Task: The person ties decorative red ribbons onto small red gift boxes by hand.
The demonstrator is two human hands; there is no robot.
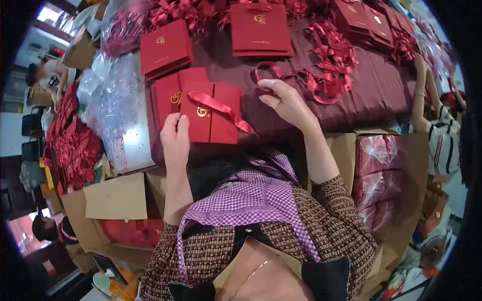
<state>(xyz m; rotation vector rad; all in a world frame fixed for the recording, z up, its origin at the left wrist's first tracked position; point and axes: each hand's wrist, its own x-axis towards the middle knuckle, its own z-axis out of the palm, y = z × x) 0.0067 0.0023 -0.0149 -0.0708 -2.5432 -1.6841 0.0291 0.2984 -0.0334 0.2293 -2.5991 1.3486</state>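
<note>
My left hand (175,138) pinches the lower left edge of a flat red gift bag (224,131) with a gold logo. A loose satin ribbon (208,103) lies slantwise across its front. Beneath and behind it are more red bags (193,75), partly covered. To the right, my right hand (291,105) has its fingertips at a thin loop of dark red ribbon (271,65), which leads toward a tangled ribbon pile (331,65). The thumb and index finger are curled close to this loop.
A dark red cloth (376,90) covers the table. Stacks of red bags (168,47) (261,32) stand behind. Cardboard boxes (115,195) flank my body; the right one holds wrapped red packs (379,170). Clear plastic (113,95) lies left. Other people are at both sides.
</note>
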